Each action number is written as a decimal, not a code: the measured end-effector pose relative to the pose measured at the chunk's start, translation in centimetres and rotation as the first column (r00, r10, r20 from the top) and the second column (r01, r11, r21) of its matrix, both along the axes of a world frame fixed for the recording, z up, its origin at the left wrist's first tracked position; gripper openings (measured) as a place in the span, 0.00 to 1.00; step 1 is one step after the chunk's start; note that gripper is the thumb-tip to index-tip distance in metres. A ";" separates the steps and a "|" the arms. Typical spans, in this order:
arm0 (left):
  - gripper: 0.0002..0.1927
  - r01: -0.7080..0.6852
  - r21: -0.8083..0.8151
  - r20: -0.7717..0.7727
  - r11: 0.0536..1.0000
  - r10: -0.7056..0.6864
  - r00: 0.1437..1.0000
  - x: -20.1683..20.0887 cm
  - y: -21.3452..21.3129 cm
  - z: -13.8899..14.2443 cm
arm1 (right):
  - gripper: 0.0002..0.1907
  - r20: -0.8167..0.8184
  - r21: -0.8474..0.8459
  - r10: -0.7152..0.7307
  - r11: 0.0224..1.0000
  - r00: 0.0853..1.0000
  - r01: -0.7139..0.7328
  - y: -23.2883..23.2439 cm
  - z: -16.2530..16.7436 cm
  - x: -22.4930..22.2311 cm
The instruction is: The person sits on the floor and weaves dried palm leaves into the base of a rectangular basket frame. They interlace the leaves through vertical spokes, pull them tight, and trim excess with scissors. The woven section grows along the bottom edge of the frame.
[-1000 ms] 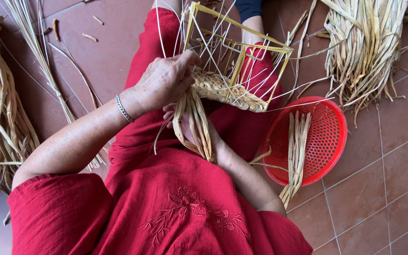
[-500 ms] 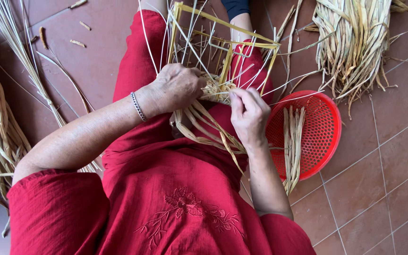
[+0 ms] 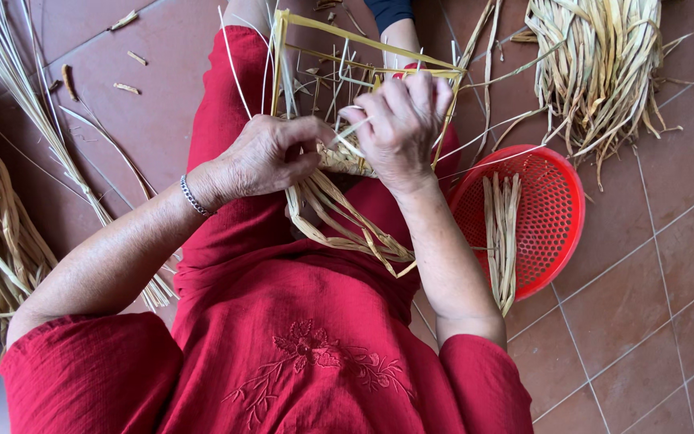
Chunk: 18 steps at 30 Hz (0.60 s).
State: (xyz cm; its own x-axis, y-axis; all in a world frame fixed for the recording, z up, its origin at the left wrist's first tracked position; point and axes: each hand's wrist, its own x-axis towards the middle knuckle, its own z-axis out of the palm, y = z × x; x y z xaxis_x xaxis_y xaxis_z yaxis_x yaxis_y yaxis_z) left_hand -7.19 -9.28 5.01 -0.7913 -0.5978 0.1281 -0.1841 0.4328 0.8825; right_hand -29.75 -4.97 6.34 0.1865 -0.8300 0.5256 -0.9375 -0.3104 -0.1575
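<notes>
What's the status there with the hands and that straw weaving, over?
Left hand gripping pale dried straw strands. Right hand pinching a strand at the half-woven straw basket on its yellow frame. Red plastic mesh basket beside the right forearm, apart.

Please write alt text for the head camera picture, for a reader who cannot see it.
Seen from above, a seated person in red clothes weaves pale straw strips on a yellow frame over the lap, left hand and right hand pinching strands. A red basket with strips and straw bundles lie on the tiled floor.
</notes>
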 end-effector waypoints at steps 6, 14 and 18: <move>0.16 0.122 -0.201 0.309 0.972 -0.056 0.949 -1.7 -0.3 0.4 | 0.21 -0.132 -0.207 -0.167 0.969 0.977 0.138 2.1 5.5 -0.7; 0.17 0.098 -0.196 0.351 0.976 -0.023 0.936 -1.4 0.3 -0.5 | 0.09 0.244 0.228 -0.082 0.973 0.966 0.025 8.0 -0.2 -1.1; 0.17 0.047 -0.213 0.218 0.976 0.001 0.976 -1.3 0.7 -0.5 | 0.07 0.354 0.225 -0.075 0.974 0.932 -0.007 8.0 -4.3 -1.0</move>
